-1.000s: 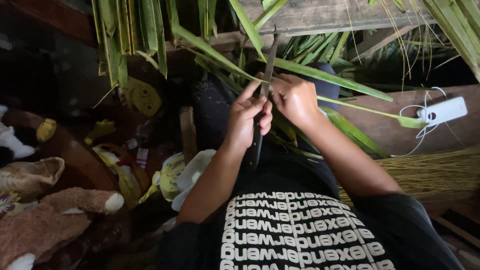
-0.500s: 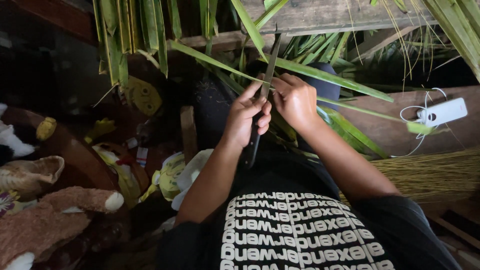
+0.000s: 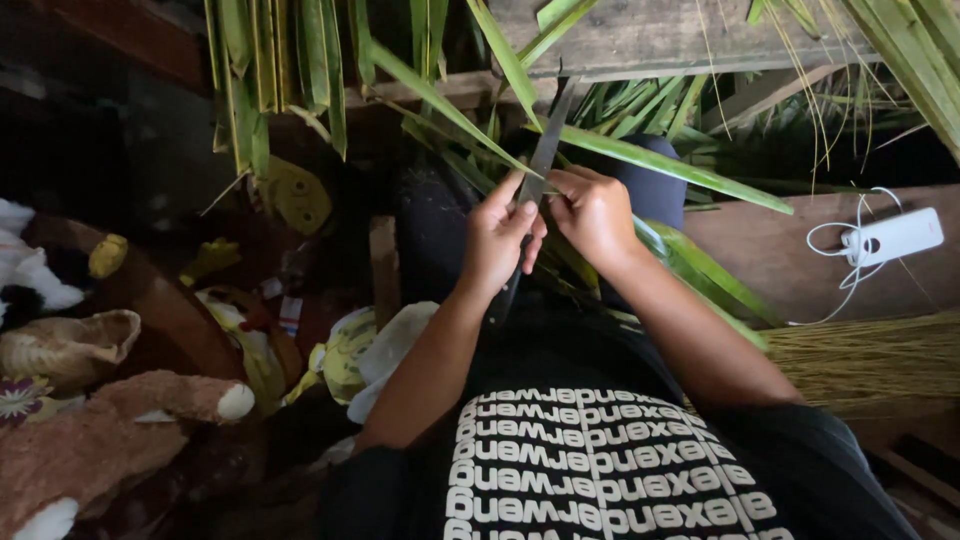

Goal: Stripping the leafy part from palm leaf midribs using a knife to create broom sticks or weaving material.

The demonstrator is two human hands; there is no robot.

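The left hand (image 3: 497, 243) is clamped on a dark knife (image 3: 540, 160), blade pointing toward 12 o'clock; the right hand (image 3: 592, 212) pinches a green palm leaf (image 3: 660, 160) against it. Keeping the leaf taut and the fingers off the edge should give a cleaner cut.

The person is wearing a black short-sleeved cotton T-shirt (image 3: 600, 460) with rows of bold white block lettering running across the chest. Both forearms are showing bare below the sleeves. Dark trousers (image 3: 650, 190) are covering the legs, with one knee showing dark blue-grey.
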